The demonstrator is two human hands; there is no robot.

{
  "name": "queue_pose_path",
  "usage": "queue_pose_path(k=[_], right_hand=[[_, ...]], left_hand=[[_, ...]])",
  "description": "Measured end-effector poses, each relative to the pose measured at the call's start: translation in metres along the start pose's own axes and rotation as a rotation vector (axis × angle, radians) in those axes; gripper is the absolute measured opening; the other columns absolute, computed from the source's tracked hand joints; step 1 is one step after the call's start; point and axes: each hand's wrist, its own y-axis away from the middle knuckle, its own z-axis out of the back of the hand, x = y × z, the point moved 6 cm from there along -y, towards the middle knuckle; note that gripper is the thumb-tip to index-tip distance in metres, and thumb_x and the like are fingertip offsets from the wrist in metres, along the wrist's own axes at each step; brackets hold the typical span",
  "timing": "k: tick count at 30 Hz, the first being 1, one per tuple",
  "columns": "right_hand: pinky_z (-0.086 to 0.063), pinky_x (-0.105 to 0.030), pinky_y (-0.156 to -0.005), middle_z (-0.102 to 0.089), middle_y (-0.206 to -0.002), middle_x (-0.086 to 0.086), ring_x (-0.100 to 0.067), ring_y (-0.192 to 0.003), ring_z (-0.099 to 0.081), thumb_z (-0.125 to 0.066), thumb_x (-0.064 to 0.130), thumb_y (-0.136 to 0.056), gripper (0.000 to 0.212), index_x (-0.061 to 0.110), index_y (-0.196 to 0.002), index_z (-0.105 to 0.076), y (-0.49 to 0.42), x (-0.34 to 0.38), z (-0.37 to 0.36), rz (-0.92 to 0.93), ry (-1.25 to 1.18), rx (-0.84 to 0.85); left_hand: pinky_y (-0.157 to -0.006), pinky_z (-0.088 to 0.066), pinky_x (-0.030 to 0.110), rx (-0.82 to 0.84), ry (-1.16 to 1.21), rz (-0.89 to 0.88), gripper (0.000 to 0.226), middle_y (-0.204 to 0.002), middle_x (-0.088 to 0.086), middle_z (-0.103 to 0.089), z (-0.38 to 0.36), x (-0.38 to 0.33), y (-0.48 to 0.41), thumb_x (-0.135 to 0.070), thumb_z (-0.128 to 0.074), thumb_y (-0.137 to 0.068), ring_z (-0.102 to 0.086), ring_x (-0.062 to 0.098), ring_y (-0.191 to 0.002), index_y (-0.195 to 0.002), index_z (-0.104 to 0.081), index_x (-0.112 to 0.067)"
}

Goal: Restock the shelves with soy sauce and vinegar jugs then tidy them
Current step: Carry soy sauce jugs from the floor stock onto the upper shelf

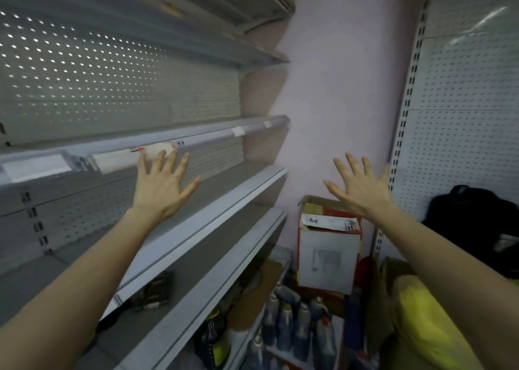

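Jugs [292, 316]: dark-bodied, pale-capped, clustered low at bottom centre of frame, none shelved yet. Shelves [213, 201]: left side, bare. Your hands: left hand [163, 185] and right hand [361, 185] both raised mid-frame, fingers spread wide, holding nothing. Cardboard box [327, 254]: centre right. Reach down, grip one jug firmly; probably heavy.

Grey perforated shelving [196, 201] is showing beside the left hand [160, 185]; below the right hand [362, 190], a red-and-white box [328, 246], dark bottles [295, 324], a yellow bag [427, 327].
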Motion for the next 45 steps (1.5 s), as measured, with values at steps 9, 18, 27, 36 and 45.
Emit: queue_pose_path(k=[9,18,27,36,45], right_hand=[[-0.001,-0.066,-0.109,-0.003,-0.159,-0.002,-0.033,-0.144,-0.008,-0.014,0.066,-0.092,0.071,0.027,-0.151,-0.006,-0.025,-0.003,-0.062,-0.115,0.013,0.094],[-0.005,-0.068,-0.108,-0.005,-0.159,-0.002,-0.032,-0.144,-0.009,-0.016,0.067,-0.091,0.071,0.027,-0.15,-0.011,-0.032,0.015,-0.156,-0.151,0.039,0.249],[-0.002,-0.067,-0.108,-0.001,-0.16,-0.001,-0.031,-0.145,-0.007,-0.016,0.068,-0.091,0.073,0.027,-0.151,-0.007,-0.027,0.043,-0.228,-0.16,0.007,0.36],[-0.001,-0.067,-0.108,-0.004,-0.159,-0.001,-0.031,-0.145,-0.009,-0.016,0.069,-0.09,0.072,0.029,-0.15,-0.01,-0.019,0.033,-0.309,-0.182,-0.014,0.493],[-0.001,-0.067,-0.109,-0.004,-0.159,-0.001,-0.033,-0.144,-0.01,-0.013,0.07,-0.089,0.074,0.027,-0.15,-0.011,-0.054,0.01,-0.377,-0.144,-0.056,0.58]], left_hand=[[-0.116,0.0,0.051,0.087,0.098,-0.169,0.069,-0.158,0.01,-0.021,-0.091,-0.06,-0.064,-0.057,-0.016,-0.096,-0.013,0.029,-0.146,-0.152,-0.015,-0.018],[-0.114,-0.001,0.051,0.198,0.181,-0.373,0.076,-0.157,0.008,-0.022,-0.196,-0.118,-0.07,-0.061,-0.005,-0.09,-0.014,0.026,-0.145,-0.153,-0.013,-0.019],[-0.115,-0.001,0.051,0.325,0.201,-0.449,0.066,-0.158,0.008,-0.021,-0.278,-0.134,-0.054,-0.054,-0.017,-0.098,-0.012,0.027,-0.146,-0.153,-0.01,-0.018],[-0.115,-0.002,0.054,0.456,0.202,-0.507,0.066,-0.158,0.007,-0.019,-0.345,-0.174,-0.046,-0.055,-0.014,-0.098,-0.011,0.026,-0.146,-0.153,-0.007,-0.019],[-0.114,-0.004,0.055,0.496,0.245,-0.52,0.068,-0.156,0.009,-0.027,-0.404,-0.229,-0.052,-0.057,-0.015,-0.098,-0.018,0.03,-0.145,-0.152,-0.018,-0.017]])
